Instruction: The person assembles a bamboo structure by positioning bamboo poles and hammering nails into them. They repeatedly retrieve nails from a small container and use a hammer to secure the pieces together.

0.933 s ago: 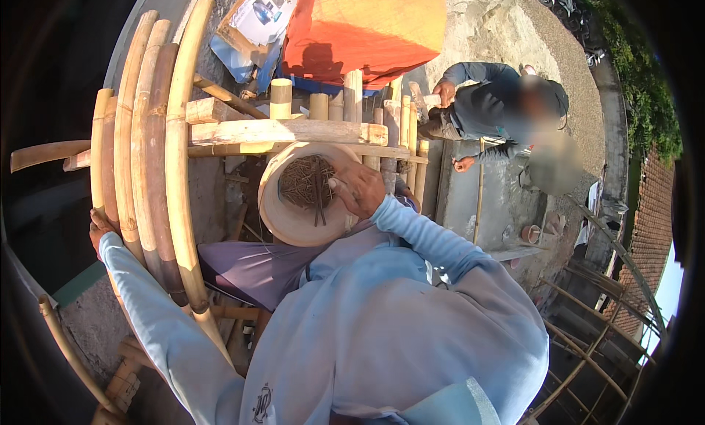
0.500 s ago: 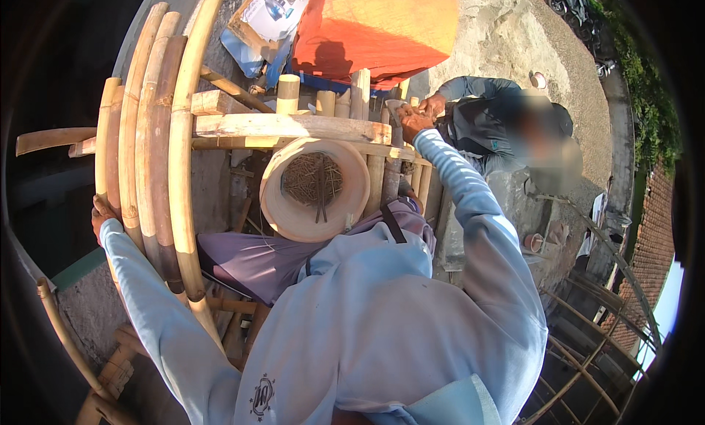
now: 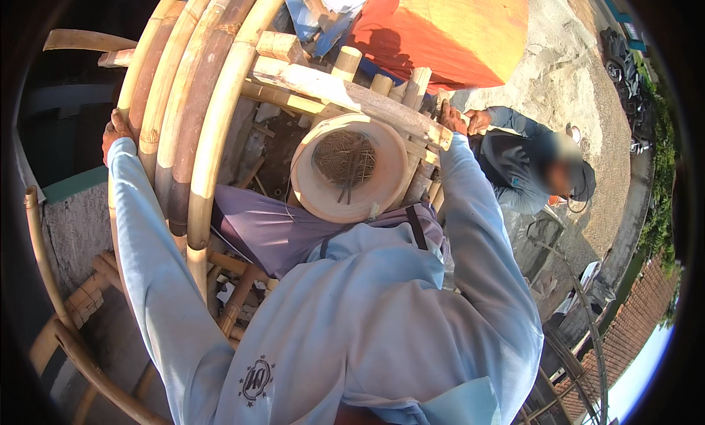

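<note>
At the left, my left hand is closed round the outermost bamboo pole of a row of long poles. My right hand reaches out past the end of a squared timber, fingers curled. It meets a co-worker's hand there; a small pale piece shows by the fingers, but its kind is unclear. In front of my body is a pale round bucket holding many nails and two thin dark rods.
Upright bamboo posts stand behind the timber. An orange tarpaulin covers something at the back. The co-worker is at lower right of it, on concrete ground. More bamboo framing lies at lower left, with rubble visible below.
The view has turned, so the bamboo, bucket and tarpaulin sit tilted and shifted rightward. My left hand still grips the bamboo; my right hand remains by the co-worker's hand.
</note>
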The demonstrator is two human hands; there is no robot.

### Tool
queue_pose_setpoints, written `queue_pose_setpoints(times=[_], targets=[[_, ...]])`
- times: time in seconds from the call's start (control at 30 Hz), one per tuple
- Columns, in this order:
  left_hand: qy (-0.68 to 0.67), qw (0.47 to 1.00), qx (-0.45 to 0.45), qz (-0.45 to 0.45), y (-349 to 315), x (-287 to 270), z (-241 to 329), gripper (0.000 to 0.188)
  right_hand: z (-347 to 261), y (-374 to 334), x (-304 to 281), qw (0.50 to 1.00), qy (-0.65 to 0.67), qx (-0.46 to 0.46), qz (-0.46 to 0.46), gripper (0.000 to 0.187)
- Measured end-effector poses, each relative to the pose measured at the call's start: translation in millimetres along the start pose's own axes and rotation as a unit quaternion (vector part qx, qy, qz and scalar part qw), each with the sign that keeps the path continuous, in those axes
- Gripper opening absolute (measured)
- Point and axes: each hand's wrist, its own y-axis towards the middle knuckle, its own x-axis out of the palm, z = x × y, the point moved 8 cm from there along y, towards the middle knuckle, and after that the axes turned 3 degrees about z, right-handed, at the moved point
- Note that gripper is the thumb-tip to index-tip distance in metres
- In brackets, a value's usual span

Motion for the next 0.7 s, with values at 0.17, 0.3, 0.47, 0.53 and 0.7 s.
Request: queue_pose_setpoints(times=[0.17, 0.3, 0.47, 0.53, 0.7], targets=[[-0.003, 1.0, -0.026, -0.005, -3, -8, -18, 0.076, 4, 4, -53, 0.989, 0.04, -0.048, 0.137, 0.06], [-0.012, 1.0, -0.007, -0.004, -26, -12, 23, 0.069, 25, -11, -92, 0.975, 0.153, -0.026, 0.157, 0.07], [0.007, 1.0, -0.014, -0.017, -33, -28, 13, 0.068, -22, -20, -205, 0.953, 0.222, -0.014, 0.207, 0.065], [-0.005, 1.0, 0.003, -0.017, -29, -29, 22, 0.068, -2, -18, -229, 0.928, 0.256, -0.014, 0.272, 0.061], [-0.068, 0.997, 0.038, 0.022, -12, 0, -4, 0.062, 25, -30, -326, 0.775, 0.575, 0.039, 0.259, 0.04]])
